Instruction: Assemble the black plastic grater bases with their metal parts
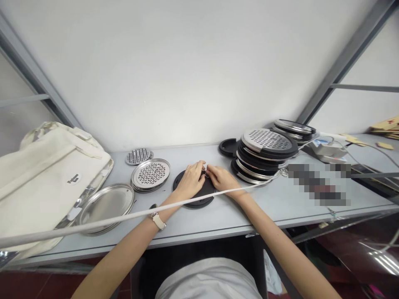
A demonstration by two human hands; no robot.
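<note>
A round black disc (pixel 199 201) lies flat on the grey table, under both hands. My left hand (pixel 191 179) rests over its left and upper part, fingers bent toward the far rim. From the right, my right hand (pixel 220 177) reaches the disc's upper right edge with its fingers closed. Between the fingertips of both hands is a small shiny ring (pixel 207 175), mostly covered. What exactly each hand pinches is too small to make out.
On the left are a cream bag (pixel 46 166), plain metal plates (pixel 107 203) and perforated plates (pixel 151 173). Right of the hands rises a stack of black and metal discs (pixel 264 155). A white cord (pixel 131 215) crosses in front of the forearms.
</note>
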